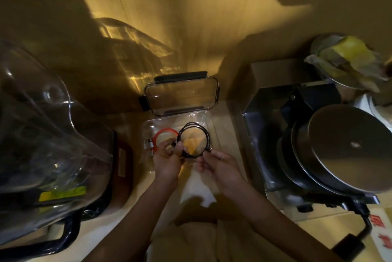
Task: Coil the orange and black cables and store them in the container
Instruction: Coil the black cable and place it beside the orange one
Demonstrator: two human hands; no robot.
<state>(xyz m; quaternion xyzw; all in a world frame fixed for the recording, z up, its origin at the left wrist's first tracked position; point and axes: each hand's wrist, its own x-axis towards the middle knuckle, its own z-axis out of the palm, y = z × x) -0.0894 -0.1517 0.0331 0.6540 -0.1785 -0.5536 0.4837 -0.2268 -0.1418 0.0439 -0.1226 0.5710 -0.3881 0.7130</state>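
A black cable (193, 128) is wound into a round coil, held up over the clear plastic container (209, 122). My left hand (167, 161) pinches the coil's left side. At the coil's lower right, my right hand (218, 165) grips the loose end near the plug. The orange cable (161, 135) lies coiled inside the container's left half, with its white plug at the left wall. The container's clear lid (182, 96), with black clips, leans against the wall just behind it.
A large clear blender jug on a dark base (48, 134) crowds the left. At the right stands a steel appliance with a round metal pan and lid (347, 147). White paper (195, 189) lies on the counter below my hands. The wall rises close behind.
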